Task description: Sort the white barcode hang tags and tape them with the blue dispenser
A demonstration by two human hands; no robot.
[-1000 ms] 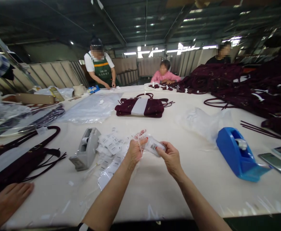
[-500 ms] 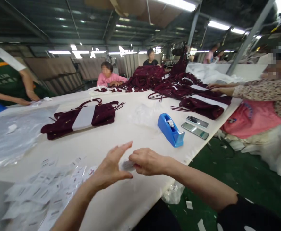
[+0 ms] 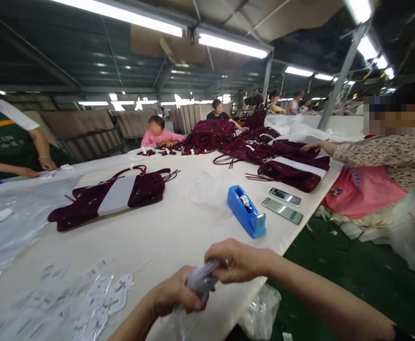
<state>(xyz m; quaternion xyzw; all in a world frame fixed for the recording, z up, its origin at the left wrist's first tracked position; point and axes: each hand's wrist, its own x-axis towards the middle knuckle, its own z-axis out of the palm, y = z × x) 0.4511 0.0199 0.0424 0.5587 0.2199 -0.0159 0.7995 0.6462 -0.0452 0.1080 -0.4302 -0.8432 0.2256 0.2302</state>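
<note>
We cannot make out what the small clear bag contains; it is blurred and half hidden by our fingers, and our forearms run out of the bottom edge of the view. The pile of tags at the table's near left corner is smeared too, so we cannot count them. We count one blue tape dispenser near the right edge of the table, two phones just beside it at that edge, one maroon bag lying flat mid-table, and a heap of more maroon bags at the far right corner. Our left hand is curled, closed around the bag's lower part; our right hand pinches its top, knuckles up. Both hands meet over the table's near edge.
</note>
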